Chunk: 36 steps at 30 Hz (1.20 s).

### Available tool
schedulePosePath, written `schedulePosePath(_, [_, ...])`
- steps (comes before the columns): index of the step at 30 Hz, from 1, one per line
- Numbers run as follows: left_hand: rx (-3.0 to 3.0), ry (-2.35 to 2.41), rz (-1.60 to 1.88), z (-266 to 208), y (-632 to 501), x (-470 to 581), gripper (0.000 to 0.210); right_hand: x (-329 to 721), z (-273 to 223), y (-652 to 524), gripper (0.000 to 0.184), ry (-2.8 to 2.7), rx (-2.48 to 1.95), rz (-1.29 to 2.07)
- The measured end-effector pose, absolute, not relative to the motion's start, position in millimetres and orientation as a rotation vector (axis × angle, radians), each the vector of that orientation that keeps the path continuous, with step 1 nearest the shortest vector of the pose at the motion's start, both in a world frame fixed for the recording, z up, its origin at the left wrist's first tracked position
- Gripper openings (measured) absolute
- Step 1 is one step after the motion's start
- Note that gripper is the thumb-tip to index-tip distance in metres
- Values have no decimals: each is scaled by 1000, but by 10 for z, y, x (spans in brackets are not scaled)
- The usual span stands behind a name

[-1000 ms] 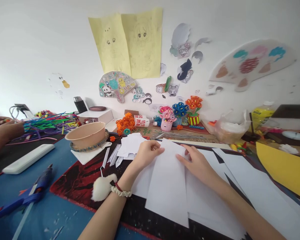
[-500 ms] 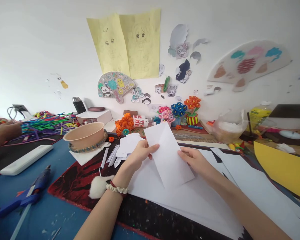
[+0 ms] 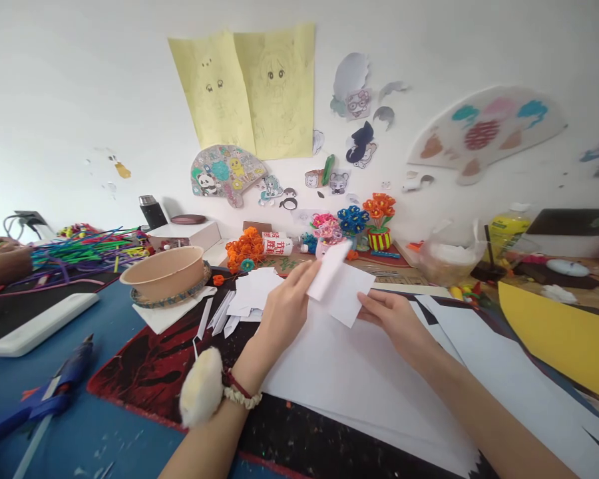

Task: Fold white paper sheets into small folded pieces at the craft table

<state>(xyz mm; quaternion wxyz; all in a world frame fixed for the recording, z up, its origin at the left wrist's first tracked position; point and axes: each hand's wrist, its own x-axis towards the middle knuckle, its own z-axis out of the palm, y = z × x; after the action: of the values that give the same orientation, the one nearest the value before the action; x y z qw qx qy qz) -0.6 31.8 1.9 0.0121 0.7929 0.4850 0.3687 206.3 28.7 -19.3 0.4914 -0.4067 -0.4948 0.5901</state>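
Observation:
A piece of white paper (image 3: 348, 296) is held up between my two hands, above larger white sheets (image 3: 379, 399) on a dark mat. Its left part is bent over into a loose fold. My left hand (image 3: 290, 299) grips the folded side, the back of the hand toward me, hiding some fingers. At the paper's right edge, my right hand (image 3: 392, 318) pinches it with thumb and fingers. Left of my left hand lie cut white paper pieces (image 3: 252, 293) and narrow folded strips. A fluffy white pompom (image 3: 202, 388) hangs by my left wrist.
A blue glue gun (image 3: 54, 392), a long white case (image 3: 42, 324) and a peach bowl (image 3: 164, 274) stand to the left. Another person's hand (image 3: 2, 263) is by colourful pipe cleaners (image 3: 80, 253). Pipe-cleaner flowers (image 3: 354, 219) line the back; a yellow sheet (image 3: 559, 339) lies right.
The paper was a flat elongated piece; now its left part is folded over. My left hand has turned and moved slightly up, and the pompom at my wrist has swung.

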Motion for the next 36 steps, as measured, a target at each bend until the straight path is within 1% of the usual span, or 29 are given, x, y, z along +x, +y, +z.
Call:
schedulePosePath(2, [2715,1520,906,7,284,22,65,2038,-181,278,38,-1193,-950,1421])
schedulePosePath(5, [2846,1604,679,-23,279,47,69,2001,-166,262,38,-1190,-878,1444])
schedulePosePath(8, [2922,1606,603,-45,292,53,69,1985,-163,258,37,-1171,-806,1497])
schedulePosePath(12, [2981,1582,515,-44,282,69,70,1995,-181,276,36,-1110,-788,1489])
schedulePosePath(17, [2983,1538,440,-27,258,102,68,1996,-207,280,46,-1104,-852,1465])
schedulePosePath(20, [2946,1477,467,0,235,93,68,2001,-210,270,47,-1107,-941,1426])
schedulePosePath(23, [2858,1327,573,27,202,87,62,2029,-199,268,47,-1055,-1028,1361])
schedulePosePath(24, [2803,1269,633,29,194,94,65,2042,-193,268,47,-1037,-1046,1339])
schedulePosePath(27, [2501,1185,895,-3,201,148,84,2071,-179,269,46,-1022,-1052,1301])
schedulePosePath(28, [2353,1190,995,-24,213,173,85,2073,-178,268,45,-1040,-1038,1306])
schedulePosePath(31, [1912,1199,1192,-83,260,236,74,2052,-189,266,42,-1163,-999,1337])
schedulePosePath(34, [1642,1220,1236,-101,280,258,50,2019,-211,277,40,-1307,-1026,1280])
schedulePosePath(36, [1505,1198,1229,-82,266,257,39,2014,-219,291,40,-1367,-1060,1212])
